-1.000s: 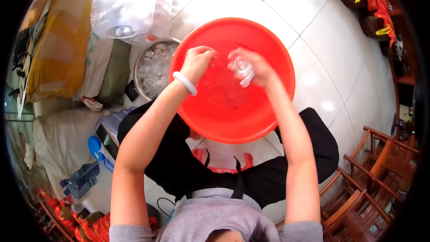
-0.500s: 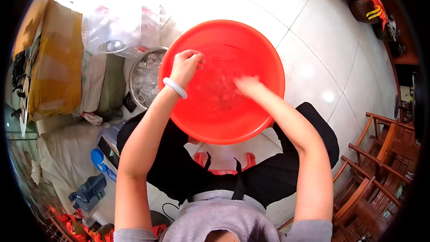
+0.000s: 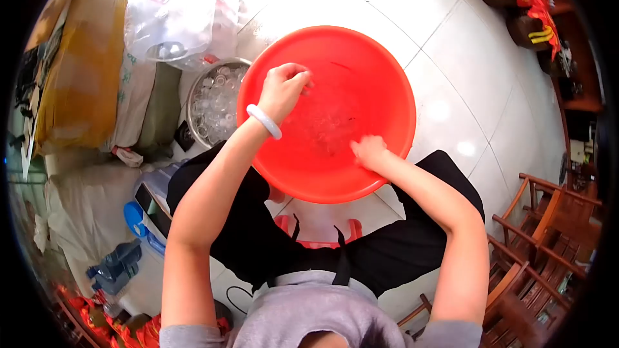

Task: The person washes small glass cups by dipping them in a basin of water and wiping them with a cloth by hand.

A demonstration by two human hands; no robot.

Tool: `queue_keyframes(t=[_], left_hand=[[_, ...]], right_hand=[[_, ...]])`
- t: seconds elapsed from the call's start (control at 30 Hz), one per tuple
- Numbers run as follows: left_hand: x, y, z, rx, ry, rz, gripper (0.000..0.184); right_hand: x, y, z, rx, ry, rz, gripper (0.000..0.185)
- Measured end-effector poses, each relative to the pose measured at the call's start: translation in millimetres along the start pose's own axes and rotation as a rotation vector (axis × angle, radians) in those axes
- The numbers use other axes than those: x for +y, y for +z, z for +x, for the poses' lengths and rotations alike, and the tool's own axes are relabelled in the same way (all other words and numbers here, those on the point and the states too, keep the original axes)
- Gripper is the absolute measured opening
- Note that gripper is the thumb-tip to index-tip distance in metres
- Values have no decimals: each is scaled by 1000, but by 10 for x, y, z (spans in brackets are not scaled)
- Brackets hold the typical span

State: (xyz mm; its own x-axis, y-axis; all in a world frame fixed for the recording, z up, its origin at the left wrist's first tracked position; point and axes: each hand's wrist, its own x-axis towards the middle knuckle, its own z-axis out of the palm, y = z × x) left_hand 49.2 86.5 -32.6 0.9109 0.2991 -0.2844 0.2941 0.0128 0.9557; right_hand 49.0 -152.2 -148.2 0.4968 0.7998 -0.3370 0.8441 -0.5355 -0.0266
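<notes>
A large red plastic basin (image 3: 271,164) stands between my knees, with rippling water (image 3: 325,125) in its bottom. Over its left side is my left hand (image 3: 285,90), a pale bangle (image 3: 264,121) round the wrist. Its fingers are curled in a pinch, and whatever they may hold is hidden. My right hand (image 3: 371,153) is low at the basin's right, fingers bent inward and drawn together; anything in them cannot be made out. Left of the basin, a metal bowl (image 3: 191,100) holds many small clear plastic or glass pieces (image 3: 216,106).
Clear plastic bags (image 3: 171,19) lie behind the bowl. A taped carton (image 3: 77,64) and sacks line the left side, with a phone (image 3: 156,211) below. Wooden chairs (image 3: 541,232) stand at right, dark jars with red cloth (image 3: 525,0) at upper right. Tiled floor (image 3: 451,90) surrounds the basin.
My right hand has moved down and toward me, from mid-basin to its lower right. The left hand stays curled over the left side, slightly further right. The camera view has shifted a little.
</notes>
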Motion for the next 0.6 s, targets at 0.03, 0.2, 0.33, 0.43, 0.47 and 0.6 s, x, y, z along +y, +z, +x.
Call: queue_keyframes(t=[0.03,0.2,0.33,0.43,0.47,0.6], left_hand=[[9,-5,2,8,-33,5,17],[35,-6,-48,22,-14,-81,17],[-7,-11,-22,27,-43,-31,18],[7,-9,27,25,4,31,19],[35,-6,36,15,14,36,19],[16,5,-14,-37,-61,40,17]], right_hand=[[2,3,-42,-114,26,13,33],[35,-48,-3,274,5,134,41],[-90,-169,6,-271,86,183,47],[-66,-433,59,165,60,136,46],[-65,-459,82,161,68,159,46],[-140,-400,20,86,63,271,47]])
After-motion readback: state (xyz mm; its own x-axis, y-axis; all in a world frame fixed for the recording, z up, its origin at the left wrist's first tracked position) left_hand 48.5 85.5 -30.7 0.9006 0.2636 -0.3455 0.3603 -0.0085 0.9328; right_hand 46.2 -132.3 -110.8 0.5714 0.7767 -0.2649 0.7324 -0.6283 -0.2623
